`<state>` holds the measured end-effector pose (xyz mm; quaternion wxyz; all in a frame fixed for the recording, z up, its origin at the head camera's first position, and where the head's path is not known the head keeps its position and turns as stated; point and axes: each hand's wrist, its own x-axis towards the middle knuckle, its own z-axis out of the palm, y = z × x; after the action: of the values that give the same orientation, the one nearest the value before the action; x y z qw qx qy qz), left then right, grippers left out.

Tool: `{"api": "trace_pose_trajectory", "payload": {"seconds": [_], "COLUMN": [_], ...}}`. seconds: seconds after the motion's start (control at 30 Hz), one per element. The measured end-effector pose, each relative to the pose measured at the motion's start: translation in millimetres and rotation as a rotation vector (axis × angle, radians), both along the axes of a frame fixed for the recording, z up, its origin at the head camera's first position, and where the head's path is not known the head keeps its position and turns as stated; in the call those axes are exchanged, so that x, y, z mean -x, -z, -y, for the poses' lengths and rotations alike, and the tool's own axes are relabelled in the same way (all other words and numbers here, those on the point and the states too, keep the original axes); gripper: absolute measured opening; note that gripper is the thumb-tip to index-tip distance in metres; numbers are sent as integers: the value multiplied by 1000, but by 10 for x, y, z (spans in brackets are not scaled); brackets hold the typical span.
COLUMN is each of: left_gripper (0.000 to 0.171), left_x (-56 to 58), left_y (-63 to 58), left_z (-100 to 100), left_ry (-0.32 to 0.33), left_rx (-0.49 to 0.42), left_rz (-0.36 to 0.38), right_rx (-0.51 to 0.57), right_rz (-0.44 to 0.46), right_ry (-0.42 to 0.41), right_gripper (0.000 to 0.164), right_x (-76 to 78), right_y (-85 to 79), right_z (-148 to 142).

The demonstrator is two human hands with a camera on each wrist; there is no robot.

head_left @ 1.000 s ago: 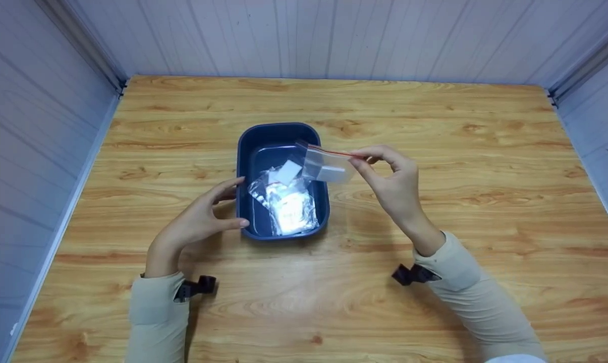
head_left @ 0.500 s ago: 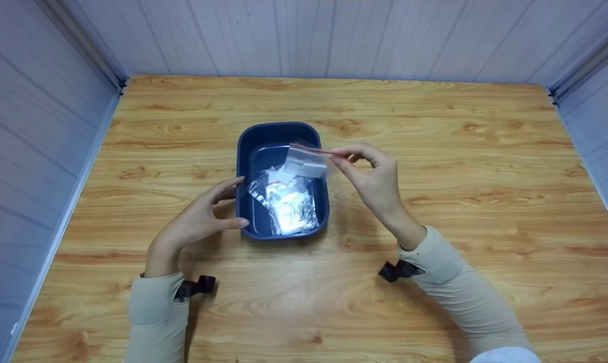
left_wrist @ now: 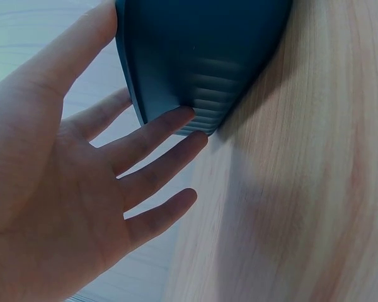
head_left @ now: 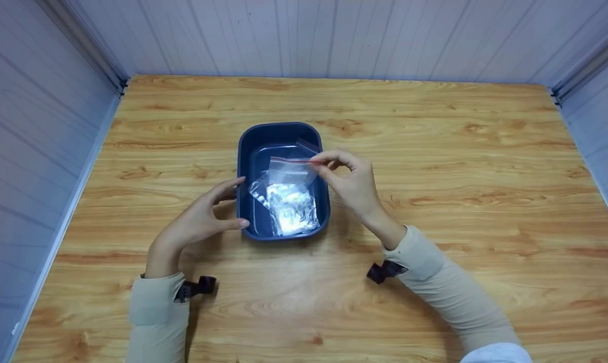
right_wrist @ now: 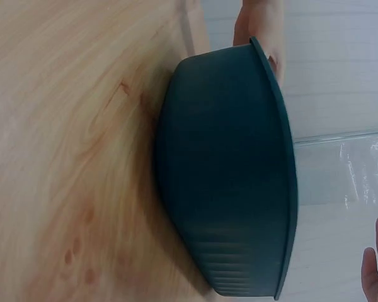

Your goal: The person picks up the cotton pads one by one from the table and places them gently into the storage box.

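A blue plastic bin (head_left: 276, 133) with rounded corners stands on the table, and shiny clear plastic bags (head_left: 293, 214) lie inside it. My left hand (head_left: 198, 219) rests at the bin's left rim. In the left wrist view its fingers (left_wrist: 154, 176) are spread and fairly straight, touching the bin's outer side. Over the bin, my right hand (head_left: 354, 186) pinches a clear zip bag (head_left: 289, 174) by one end of its red-lined top edge. A pale piece shows inside this bag. The right wrist view catches the bag (right_wrist: 327, 173) beyond the bin's rim, with only some fingertips visible.
The wood-grain table (head_left: 460, 171) extends on all sides of the bin. Pale panel walls (head_left: 329, 40) enclose it at the back, left and right. A small black camera mount (head_left: 198, 288) sticks out from each sleeve.
My right hand has carried the zip bag leftward, from the bin's right edge to over the bags inside. My left hand and the bin have stayed in place.
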<state>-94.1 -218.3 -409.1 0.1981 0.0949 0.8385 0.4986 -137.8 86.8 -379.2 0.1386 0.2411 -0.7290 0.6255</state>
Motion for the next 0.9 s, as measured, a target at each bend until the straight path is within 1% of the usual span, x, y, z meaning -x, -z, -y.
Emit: {"api": "trace_pose_trajectory", "payload": {"seconds": [0.2, 0.6, 0.77, 0.8, 0.9], "left_gripper": [89, 88, 88, 88, 88], "left_x": [9, -2, -3, -4, -5], "left_y": [22, 9, 7, 3, -6], "left_z": [10, -3, 1, -1, -2], "left_ry": [-1, -3, -5, -6, -3], "left_rx": [10, 13, 17, 18, 12], "left_rz": [-18, -12, -9, -7, -10], "right_rx": [-10, -59, -83, -87, -113], "right_rz": [18, 20, 22, 23, 18], "right_ry": [1, 15, -6, -12, -21], "right_gripper": [9, 7, 6, 6, 7], "right_x": [71, 189, 187, 161, 144], "right_y": [124, 315, 373, 339, 352], "right_z": [39, 70, 85, 94, 92]}}
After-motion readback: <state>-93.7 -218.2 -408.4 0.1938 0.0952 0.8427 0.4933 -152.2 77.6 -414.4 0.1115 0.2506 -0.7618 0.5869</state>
